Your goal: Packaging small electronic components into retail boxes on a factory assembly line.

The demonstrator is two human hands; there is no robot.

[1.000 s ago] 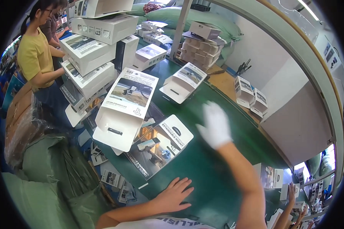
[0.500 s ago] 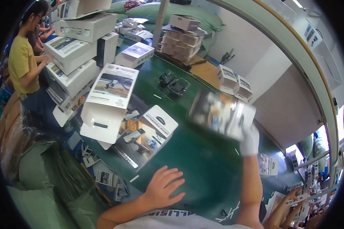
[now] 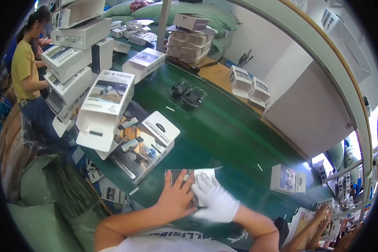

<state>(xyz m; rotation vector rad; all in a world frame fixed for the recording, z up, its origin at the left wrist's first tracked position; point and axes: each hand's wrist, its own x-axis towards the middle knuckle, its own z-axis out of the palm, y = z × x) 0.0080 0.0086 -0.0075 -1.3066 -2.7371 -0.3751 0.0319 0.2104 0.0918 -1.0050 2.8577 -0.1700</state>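
While both hands press down on it, a box [image 3: 209, 171] lies on the green table [image 3: 235, 143] at the lower centre of the frame, mostly covered, with a white panel showing at its far right corner. The bare left hand [image 3: 175, 197] rests on its left part, palm down, fingers spread and straight rather than closed. The right hand [image 3: 216, 203], in a white glove, stretches its fingers over the white panel; whether it grips, I cannot tell.

Up and left of the hands lies a dark printed box [image 3: 149, 151] with a white end, and beyond it a white open box [image 3: 107, 98]. A black device [image 3: 188, 94] in clear plastic sits at upper centre. Another box [image 3: 289, 178] stands at right. A tall stack of boxes [image 3: 77, 38] fills the upper left, beside a person in a yellow shirt [image 3: 25, 69]; green sacks [image 3: 42, 189] occupy the lower left.
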